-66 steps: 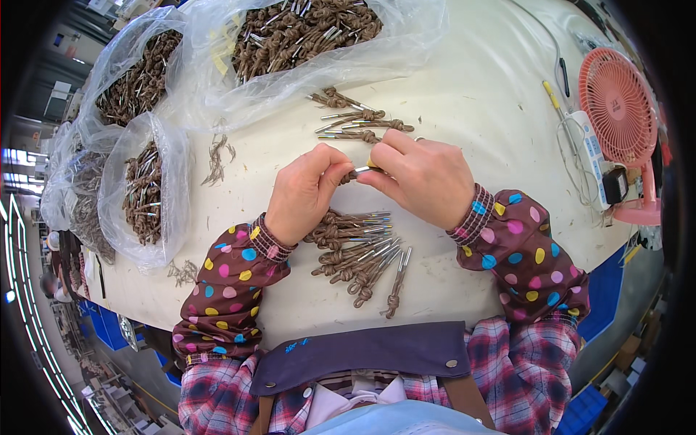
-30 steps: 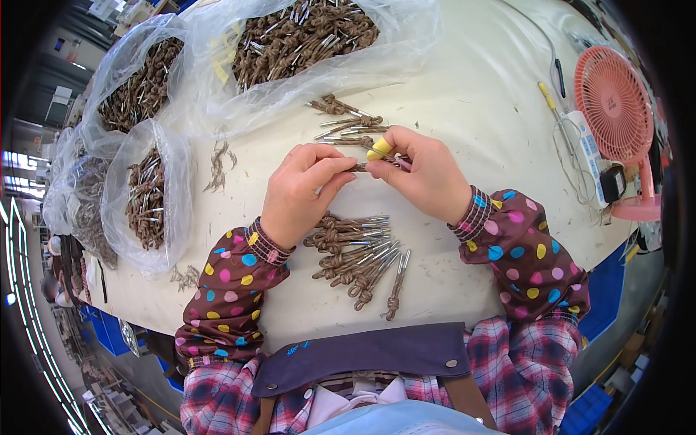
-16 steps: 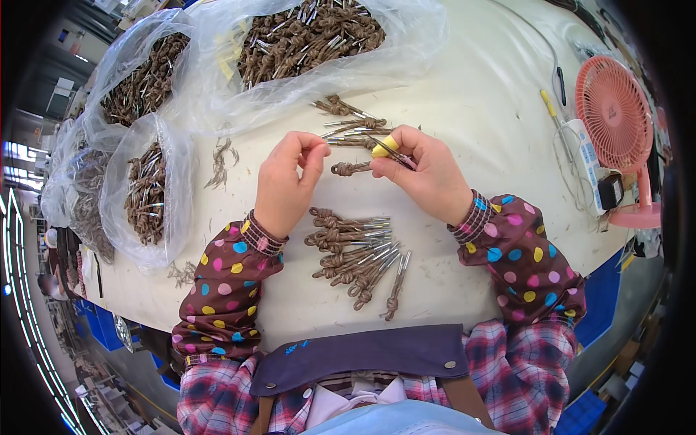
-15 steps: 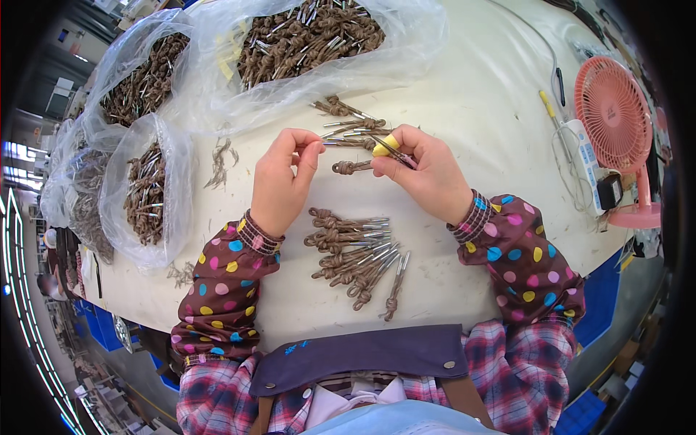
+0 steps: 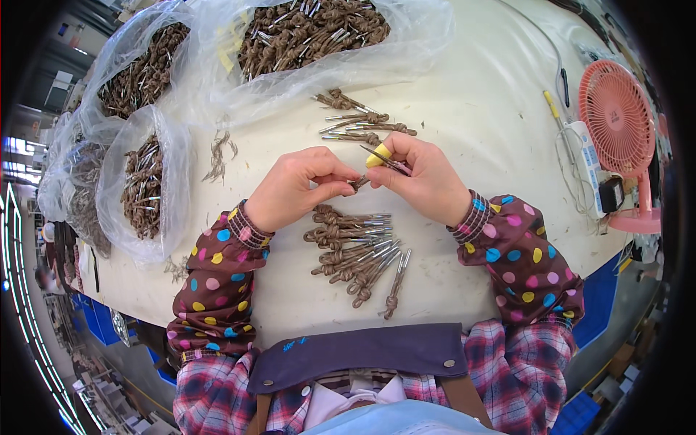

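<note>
Above the middle of the table, my left hand (image 5: 296, 181) is closed, pinching a short brown knotted cord (image 5: 359, 183) between thumb and fingertips. Close beside it, my right hand (image 5: 428, 177) is closed on a slim pointed metal tool with a yellow sleeve (image 5: 378, 154); whether it is tweezers or snips I cannot tell. The right fingertips are near the cord, most of which the hands hide. Below them lies a fanned pile of brown knotted cords with silvery tips (image 5: 341, 235), with one cord (image 5: 395, 286) apart at its right. Several more knotted cords (image 5: 355, 118) lie beyond my hands.
Clear plastic bags full of such cords stand at the back (image 5: 312, 40), far left (image 5: 145, 69) and left (image 5: 145, 188). Loose fibre scraps (image 5: 219, 156) lie beside them. On the right are a pink fan (image 5: 616, 109), a white power strip (image 5: 586, 163) and a yellow-handled tool (image 5: 551, 103).
My left hand has moved right and down and now pinches the cord near my right fingertips. Before, it was apart from that cord. My right hand has shifted only slightly with the yellow-sleeved tool.
</note>
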A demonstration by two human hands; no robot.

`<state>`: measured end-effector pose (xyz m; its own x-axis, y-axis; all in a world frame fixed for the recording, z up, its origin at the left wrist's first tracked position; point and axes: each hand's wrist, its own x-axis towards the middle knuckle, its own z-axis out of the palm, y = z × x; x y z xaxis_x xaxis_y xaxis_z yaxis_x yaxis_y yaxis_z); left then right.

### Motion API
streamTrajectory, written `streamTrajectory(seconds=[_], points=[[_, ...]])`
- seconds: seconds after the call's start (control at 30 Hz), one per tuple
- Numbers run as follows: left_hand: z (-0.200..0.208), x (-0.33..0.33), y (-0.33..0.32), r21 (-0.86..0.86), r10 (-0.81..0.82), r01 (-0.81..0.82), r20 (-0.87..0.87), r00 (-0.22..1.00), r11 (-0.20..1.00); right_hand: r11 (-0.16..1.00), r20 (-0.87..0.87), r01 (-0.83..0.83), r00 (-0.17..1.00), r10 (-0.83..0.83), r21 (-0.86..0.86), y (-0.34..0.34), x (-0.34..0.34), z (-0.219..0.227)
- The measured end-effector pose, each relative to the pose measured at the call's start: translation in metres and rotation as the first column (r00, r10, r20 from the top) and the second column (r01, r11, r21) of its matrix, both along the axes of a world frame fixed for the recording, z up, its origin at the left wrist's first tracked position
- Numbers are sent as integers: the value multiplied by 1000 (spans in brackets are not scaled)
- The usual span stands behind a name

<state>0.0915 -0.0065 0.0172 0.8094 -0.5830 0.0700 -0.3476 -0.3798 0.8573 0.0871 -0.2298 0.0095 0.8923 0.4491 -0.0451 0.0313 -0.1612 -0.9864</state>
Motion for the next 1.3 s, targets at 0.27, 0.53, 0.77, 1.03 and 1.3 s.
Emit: streamTrajectory(seconds=[0.27, 0.53, 0.77, 1.03, 1.3], points=[[-3, -5, -8, -5, 189, -195, 282, 941, 981, 992, 0, 76, 997, -77, 98, 0, 1, 5], [17, 3, 6, -13, 220, -221, 135, 966, 975, 997, 46, 77, 996, -77, -7, -6, 5, 6], [8, 2, 4, 186, -123, 81, 229, 966, 979, 1000, -13, 5, 1000, -5, 25, -4, 3, 0], [5, 0, 4, 265, -157, 22, 500, 852, 964, 1000, 4, 29, 1000, -29, 4, -2, 1, 6], [-15, -10, -9, 90, 103, -166, 481, 871, 982, 991, 235, 133, 963, -134, 22, 0, -4, -2]])
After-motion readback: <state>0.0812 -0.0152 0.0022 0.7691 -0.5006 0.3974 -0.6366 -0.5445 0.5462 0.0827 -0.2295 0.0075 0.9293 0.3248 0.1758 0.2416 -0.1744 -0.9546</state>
